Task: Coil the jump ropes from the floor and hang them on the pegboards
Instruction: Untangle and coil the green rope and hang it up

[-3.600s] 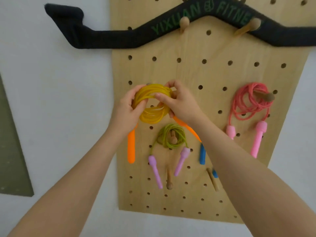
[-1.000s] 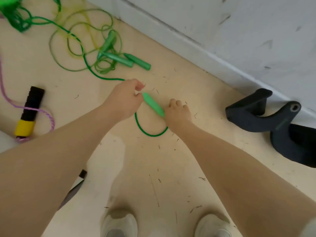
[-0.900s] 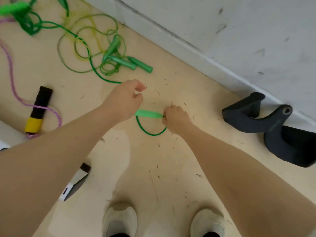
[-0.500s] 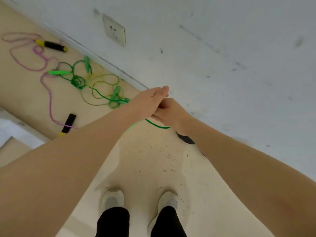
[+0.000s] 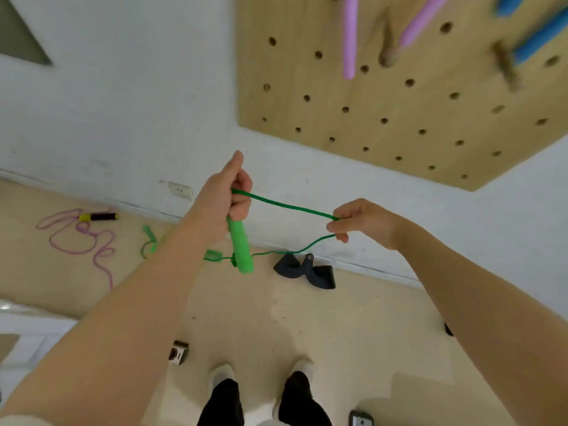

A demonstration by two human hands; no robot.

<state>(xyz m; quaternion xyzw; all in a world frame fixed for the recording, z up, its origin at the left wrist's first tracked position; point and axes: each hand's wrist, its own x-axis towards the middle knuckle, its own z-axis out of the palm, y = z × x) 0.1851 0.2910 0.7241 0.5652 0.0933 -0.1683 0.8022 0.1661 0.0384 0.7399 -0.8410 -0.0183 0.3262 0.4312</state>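
**Green rope stretched between both hands, above the floor by the wall**

I see the green jump rope [image 5: 285, 206] held up in the air in front of the white wall. Its green handle [image 5: 240, 249] hangs straight down out of my left hand [image 5: 222, 207], whose fingers are curled tight round the handle's top, thumb pointing up. From that fist the cord runs across to my right hand [image 5: 362, 222], where the fingers [image 5: 336, 227] are pressed together, pinching the cord. Below the pinch the cord loops back, sagging down and leftward behind the handle toward the floor [image 5: 276, 318], where more green cord and a second green handle [image 5: 211, 255] lie near the wall edge; that stretch is blurred.

Further along the wall edge of the floor, to the left, lies a purple rope [image 5: 76, 241] in loose curves with a yellow-and-black handle [image 5: 98, 216] just beside the skirting. A dark fitness grip [image 5: 304, 272] sits against the wall edge just right of the hanging handle.

Above, on the wall, is the wooden pegboard [image 5: 384, 118]; two lilac handles [image 5: 350, 38] and blue handles [image 5: 538, 35] dangle near wooden pegs [image 5: 388, 56] at its top, all smeared by motion. A wall socket [image 5: 180, 191] sits low on the wall left of my left hand. My two shoes [image 5: 221, 376] stand on the floor at the near edge.
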